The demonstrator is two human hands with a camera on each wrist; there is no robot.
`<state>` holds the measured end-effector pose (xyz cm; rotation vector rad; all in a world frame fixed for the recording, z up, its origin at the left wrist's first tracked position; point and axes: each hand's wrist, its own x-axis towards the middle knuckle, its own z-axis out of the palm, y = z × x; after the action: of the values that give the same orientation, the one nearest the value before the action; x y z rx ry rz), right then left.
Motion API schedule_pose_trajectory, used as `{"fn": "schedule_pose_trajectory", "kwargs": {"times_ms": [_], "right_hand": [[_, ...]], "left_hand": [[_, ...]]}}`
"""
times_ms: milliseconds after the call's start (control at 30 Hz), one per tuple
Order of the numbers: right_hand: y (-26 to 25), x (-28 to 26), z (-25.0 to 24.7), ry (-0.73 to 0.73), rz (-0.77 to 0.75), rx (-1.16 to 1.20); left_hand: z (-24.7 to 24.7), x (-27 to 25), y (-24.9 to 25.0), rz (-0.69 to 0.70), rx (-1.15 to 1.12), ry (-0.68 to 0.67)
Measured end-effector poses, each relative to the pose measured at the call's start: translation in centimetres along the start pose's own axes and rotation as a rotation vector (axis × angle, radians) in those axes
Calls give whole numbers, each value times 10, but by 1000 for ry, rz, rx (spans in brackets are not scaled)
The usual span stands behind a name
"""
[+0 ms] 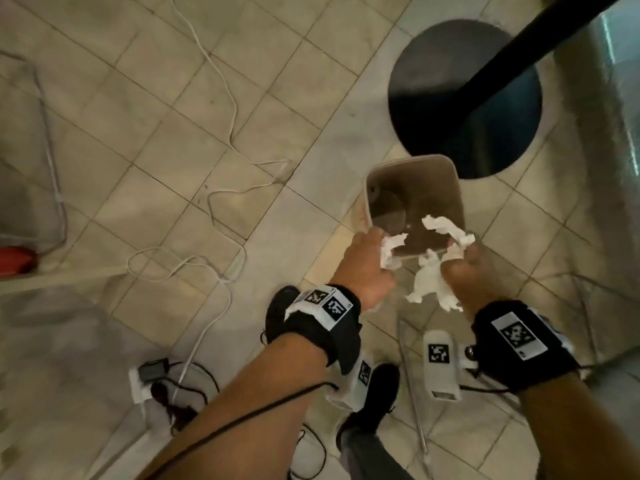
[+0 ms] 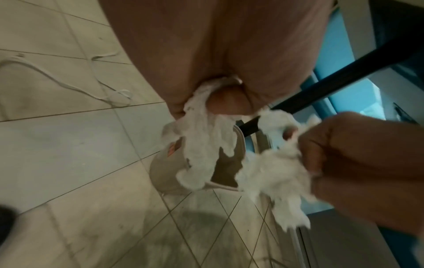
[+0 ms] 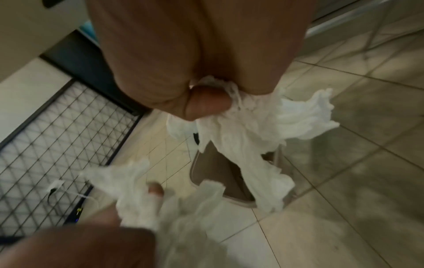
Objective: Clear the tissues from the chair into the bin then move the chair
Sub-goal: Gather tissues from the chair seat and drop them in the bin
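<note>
While crumpled tissues [image 1: 429, 278] are being held over the bin [image 1: 414, 199], left hand [image 1: 367, 261] and right hand [image 1: 467, 271] grips, both closed on them, are best being opened directly above its mouth.

Head view looks down; blurry wrist views closely share the bin [image 1: 414, 199].

Floor: square beige ceramic tiles [image 1: 194, 109], laid diagonally, dim warm light. Thin white cable [image 1: 225, 98] loops across the tiles toward a white power strip [image 1: 140, 384] at the floor's near edge. Round black pedestal base [image 1: 464, 98] with black pole [image 1: 526, 39] stands at the far right; black wire-mesh panel [image 3: 57, 130] lies flat.
</note>
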<state>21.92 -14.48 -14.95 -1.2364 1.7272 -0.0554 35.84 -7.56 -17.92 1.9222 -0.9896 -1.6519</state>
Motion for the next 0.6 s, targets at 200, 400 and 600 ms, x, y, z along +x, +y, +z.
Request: {"fn": "schedule_pose_trajectory", "kwargs": {"times_ms": [200,400,600], "right_hand": [[5,72,17,90,-188,-35],[28,118,24,110,-153,-185],[45,127,12,-66,-90,-289]], "left_hand": [[23,71,-1,189,31,130],[47,125,-9,230,148,125],[50,139,-23,183,272,71]]}}
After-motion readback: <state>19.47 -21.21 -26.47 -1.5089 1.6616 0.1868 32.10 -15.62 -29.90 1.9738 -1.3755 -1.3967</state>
